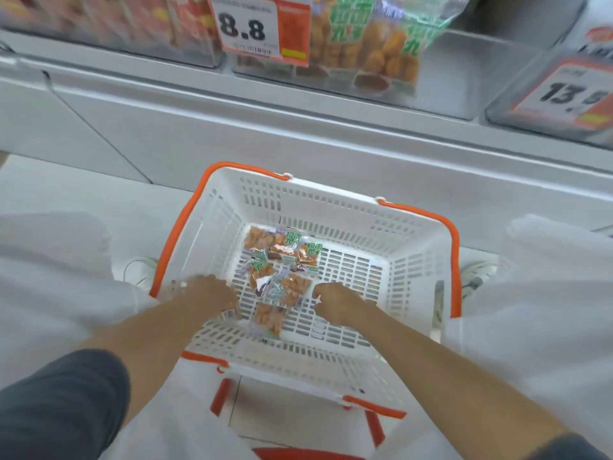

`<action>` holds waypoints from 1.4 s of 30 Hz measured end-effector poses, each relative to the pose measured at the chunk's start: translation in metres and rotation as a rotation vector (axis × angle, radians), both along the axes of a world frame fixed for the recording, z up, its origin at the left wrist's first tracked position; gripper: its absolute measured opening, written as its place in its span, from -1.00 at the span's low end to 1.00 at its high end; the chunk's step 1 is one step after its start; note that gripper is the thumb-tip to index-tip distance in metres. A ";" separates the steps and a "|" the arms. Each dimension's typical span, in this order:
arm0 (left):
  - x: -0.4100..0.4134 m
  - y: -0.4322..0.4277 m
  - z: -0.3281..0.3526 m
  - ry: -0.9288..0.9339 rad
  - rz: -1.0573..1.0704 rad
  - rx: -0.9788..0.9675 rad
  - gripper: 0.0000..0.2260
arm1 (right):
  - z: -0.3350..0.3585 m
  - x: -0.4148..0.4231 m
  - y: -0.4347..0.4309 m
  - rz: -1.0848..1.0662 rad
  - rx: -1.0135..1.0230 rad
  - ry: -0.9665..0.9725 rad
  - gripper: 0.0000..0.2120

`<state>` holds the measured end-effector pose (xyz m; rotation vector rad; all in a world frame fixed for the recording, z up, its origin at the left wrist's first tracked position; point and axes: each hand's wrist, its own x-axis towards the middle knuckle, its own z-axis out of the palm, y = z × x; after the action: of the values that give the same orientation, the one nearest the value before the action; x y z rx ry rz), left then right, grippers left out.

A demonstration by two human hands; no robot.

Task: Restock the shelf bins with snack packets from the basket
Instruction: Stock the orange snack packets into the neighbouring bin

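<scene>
Head view: A person at a store shelf reaches both hands into a white basket (331, 200) with orange handles (172, 240). The left hand (212, 295) curls over a small packet (229, 315), whose barcode end pokes out below the knuckles. The right hand (335, 302) has bent fingers, but whether it holds anything cannot be told. Loose snack packets (282, 277) lie between the two hands. The matching shelf bin (441, 88) sits well above them. A slack hold on the slippery film could spill packets during the lift.

one head-worn wide-angle view, forward and steeply down, close over the basket (331, 207), shelf bins (441, 94) at top
</scene>
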<state>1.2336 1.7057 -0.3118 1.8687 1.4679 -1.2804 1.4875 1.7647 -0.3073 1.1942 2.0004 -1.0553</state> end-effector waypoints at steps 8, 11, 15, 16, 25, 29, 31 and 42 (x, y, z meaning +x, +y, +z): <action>-0.011 -0.028 -0.021 -0.135 0.177 0.265 -0.44 | 0.017 -0.002 -0.002 -0.099 0.016 0.069 -0.68; 0.002 -0.023 -0.011 -0.184 0.442 0.189 -0.66 | 0.027 0.004 -0.001 -0.119 0.034 0.095 -0.69; 0.025 0.000 0.023 -0.199 0.376 0.092 -0.79 | 0.042 0.007 0.011 -0.234 0.074 0.163 -0.77; 0.031 0.009 0.036 -0.248 0.361 0.104 -0.78 | 0.047 0.008 0.017 -0.286 0.084 0.191 -0.79; 0.058 0.064 0.179 -1.117 1.095 0.023 -0.78 | 0.168 0.001 0.063 -0.445 0.113 0.508 -0.50; 0.065 0.076 0.205 -1.283 1.235 0.066 -0.66 | 0.205 0.006 0.075 -0.483 0.269 0.695 -0.59; 0.078 0.083 0.214 -1.290 1.062 0.243 -0.62 | 0.216 0.005 0.078 -0.604 0.341 0.777 -0.57; 0.073 0.099 0.237 -1.698 1.304 0.519 -0.83 | 0.246 0.009 0.093 -0.972 0.131 0.914 -0.68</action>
<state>1.3063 1.8045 -0.0743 0.9159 1.2761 1.1336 1.4964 1.8576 -0.0609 2.1101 2.0837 -2.2861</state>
